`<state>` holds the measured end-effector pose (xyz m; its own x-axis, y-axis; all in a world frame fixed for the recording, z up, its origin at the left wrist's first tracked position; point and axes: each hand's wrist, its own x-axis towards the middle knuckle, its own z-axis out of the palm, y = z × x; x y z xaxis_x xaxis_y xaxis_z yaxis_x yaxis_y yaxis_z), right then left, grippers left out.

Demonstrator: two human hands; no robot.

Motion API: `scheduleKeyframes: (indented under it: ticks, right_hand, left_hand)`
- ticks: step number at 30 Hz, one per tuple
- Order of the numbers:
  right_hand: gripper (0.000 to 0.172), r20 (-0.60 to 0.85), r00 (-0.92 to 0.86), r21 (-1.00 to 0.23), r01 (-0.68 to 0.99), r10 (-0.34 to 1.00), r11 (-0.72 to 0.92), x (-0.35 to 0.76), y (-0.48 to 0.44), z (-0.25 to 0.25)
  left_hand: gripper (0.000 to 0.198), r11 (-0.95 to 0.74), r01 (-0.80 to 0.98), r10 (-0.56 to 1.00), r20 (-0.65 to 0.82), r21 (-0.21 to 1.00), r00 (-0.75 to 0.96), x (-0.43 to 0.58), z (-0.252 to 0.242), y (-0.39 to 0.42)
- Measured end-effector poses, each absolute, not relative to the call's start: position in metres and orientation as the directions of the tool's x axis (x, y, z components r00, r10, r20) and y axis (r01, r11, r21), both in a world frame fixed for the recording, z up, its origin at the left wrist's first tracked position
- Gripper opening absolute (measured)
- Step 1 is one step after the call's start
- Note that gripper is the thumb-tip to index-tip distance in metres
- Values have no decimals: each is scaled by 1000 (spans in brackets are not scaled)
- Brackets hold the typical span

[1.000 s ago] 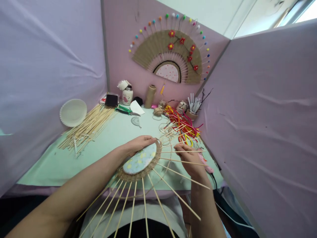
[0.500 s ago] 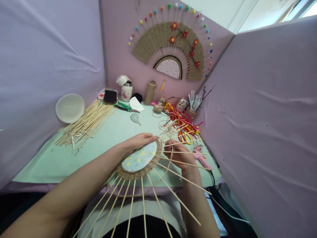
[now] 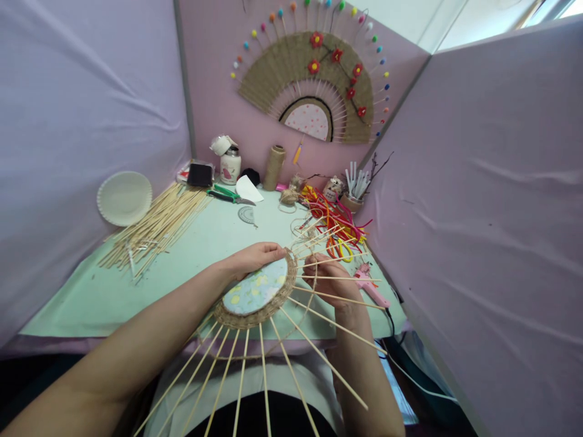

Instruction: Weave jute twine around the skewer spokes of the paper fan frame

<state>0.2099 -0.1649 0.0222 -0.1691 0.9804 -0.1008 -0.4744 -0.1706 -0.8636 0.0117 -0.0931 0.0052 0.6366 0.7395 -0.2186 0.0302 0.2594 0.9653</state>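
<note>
A half-round woven fan base [image 3: 256, 288] with a pale blue floral face lies tilted over the table's front edge. Thin bamboo sticks [image 3: 264, 370] spread from its twine-woven rim like rays, toward my lap and to the right. My left hand [image 3: 259, 256] grips the base along its straight upper edge, thumb near the rim's end. Among the sticks on the right, my right hand [image 3: 330, 276] pinches a strand of jute twine [image 3: 314, 285]. That strand loops loosely down across the sticks and back to the left.
Loose bamboo sticks [image 3: 155, 224] and a white plate [image 3: 124, 198] are at left. Green-handled pruners [image 3: 231, 195], a protractor [image 3: 246, 214] and a twine ball [image 3: 288, 196] lie behind. At right are red and yellow pipe cleaners [image 3: 334, 212], scissors [image 3: 339, 249] and a pink glue gun [image 3: 371, 285].
The whole view has shifted slightly. Both hands keep their holds, and the fan base and twine loop stay nearly where they were.
</note>
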Motion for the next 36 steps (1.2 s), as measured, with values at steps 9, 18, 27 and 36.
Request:
scheduleKeyframes:
  ticks: [9, 18, 27, 36]
  right_hand:
    - [26, -171, -45, -862, -478, 984, -172, 211, -165, 20]
    - [20, -92, 89, -925, -377, 992, -52, 197, -180, 6]
    - [27, 110, 388, -956, -210, 915, 204, 188, -170, -7]
    - [33, 92, 457, -952, -220, 885, 212, 185, -169, -10]
  left_hand:
    - [54, 202, 59, 783, -197, 978, 590, 12, 7, -91]
    - [58, 187, 63, 829, -192, 980, 525, 11, 15, -93]
    - [58, 178, 80, 827, -193, 981, 527, 12, 18, -94]
    - [64, 191, 81, 818, -204, 978, 537, 12, 14, -93]
